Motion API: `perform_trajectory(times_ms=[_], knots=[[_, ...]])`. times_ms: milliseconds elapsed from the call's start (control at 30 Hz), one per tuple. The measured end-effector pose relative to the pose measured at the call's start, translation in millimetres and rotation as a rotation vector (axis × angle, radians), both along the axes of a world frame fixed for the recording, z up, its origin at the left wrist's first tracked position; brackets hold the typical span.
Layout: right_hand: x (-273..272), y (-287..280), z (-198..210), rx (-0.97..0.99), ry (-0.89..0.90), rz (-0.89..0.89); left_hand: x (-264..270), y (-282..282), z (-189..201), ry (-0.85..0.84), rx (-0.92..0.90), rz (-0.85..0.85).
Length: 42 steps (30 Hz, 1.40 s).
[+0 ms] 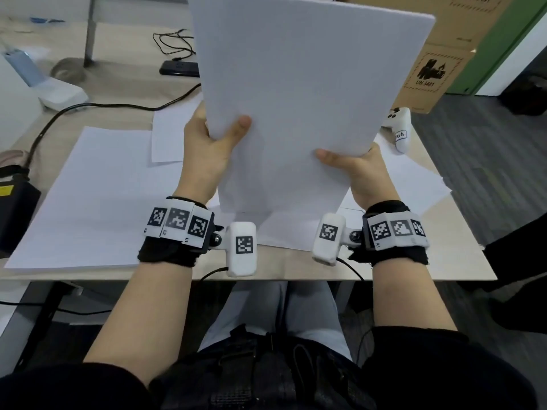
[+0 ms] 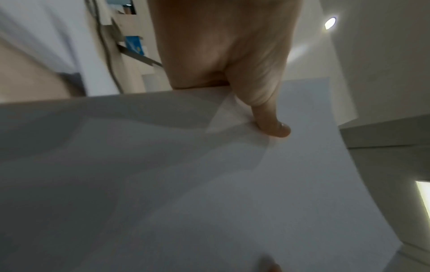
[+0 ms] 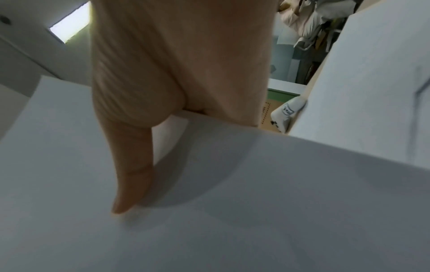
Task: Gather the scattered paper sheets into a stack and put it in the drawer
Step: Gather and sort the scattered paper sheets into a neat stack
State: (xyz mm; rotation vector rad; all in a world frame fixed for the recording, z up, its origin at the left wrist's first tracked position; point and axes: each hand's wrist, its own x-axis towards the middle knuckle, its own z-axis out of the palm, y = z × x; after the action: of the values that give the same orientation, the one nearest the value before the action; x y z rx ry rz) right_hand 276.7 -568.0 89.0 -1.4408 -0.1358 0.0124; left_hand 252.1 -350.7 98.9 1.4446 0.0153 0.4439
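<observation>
I hold a stack of white paper sheets (image 1: 299, 84) upright above the table, its lower edge near the tabletop. My left hand (image 1: 213, 143) grips its left side, thumb on the near face and fingers behind. My right hand (image 1: 352, 164) grips the right side the same way. In the left wrist view the left thumb (image 2: 272, 125) presses on the paper stack (image 2: 209, 184); in the right wrist view the right thumb (image 3: 132, 174) lies on the paper stack (image 3: 256, 202). More white sheets lie flat on the table: a large sheet (image 1: 88, 196) at the left, another sheet (image 1: 168, 134) behind it, and a sheet (image 1: 414, 184) at the right. No drawer is in view.
A light wooden table (image 1: 461, 255) carries a white game controller (image 1: 399, 128) at the back right and a black cable (image 1: 97, 106) at the back left. A black box (image 1: 14, 211) sits at the left edge. Cardboard boxes (image 1: 435, 72) stand behind the table.
</observation>
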Motion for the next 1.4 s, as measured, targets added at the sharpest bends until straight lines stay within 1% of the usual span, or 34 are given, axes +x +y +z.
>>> perform_trajectory(times_ms=[67,133,267,367,533,633,700,767,867,1033,1267,1400], knots=[[-1,2,-11,-0.023,0.035,0.010,-1,-2,-11,0.091,-0.050,-0.015],[-1,4,-14,-0.021,0.040,-0.001,0,-5,-14,0.137,-0.064,-0.004],[5,4,-7,-0.002,0.020,-0.049,5,-8,-6,0.092,-0.062,0.022],[7,4,-10,-0.034,0.037,-0.055,9,-8,-13,0.105,-0.082,0.035],[11,9,-31,-0.094,0.150,-0.086,18,-7,-36,0.263,-0.044,0.042],[23,11,-33,-0.124,0.201,-0.150,30,3,-49,0.421,-0.011,0.138],[32,11,-33,-0.150,0.223,-0.195,37,13,-57,0.521,-0.081,0.208],[40,10,-35,-0.176,0.257,-0.235,42,25,-65,0.592,-0.203,0.232],[48,11,-41,-0.237,0.297,-0.240,47,34,-68,0.627,-0.347,0.225],[60,13,-45,-0.311,0.416,-0.273,50,33,-73,0.644,-0.399,0.221],[70,9,-53,-0.333,0.523,-0.310,70,32,-77,0.628,-0.372,0.222],[73,8,-55,-0.366,0.579,-0.306,90,29,-78,0.586,-0.256,0.229]])
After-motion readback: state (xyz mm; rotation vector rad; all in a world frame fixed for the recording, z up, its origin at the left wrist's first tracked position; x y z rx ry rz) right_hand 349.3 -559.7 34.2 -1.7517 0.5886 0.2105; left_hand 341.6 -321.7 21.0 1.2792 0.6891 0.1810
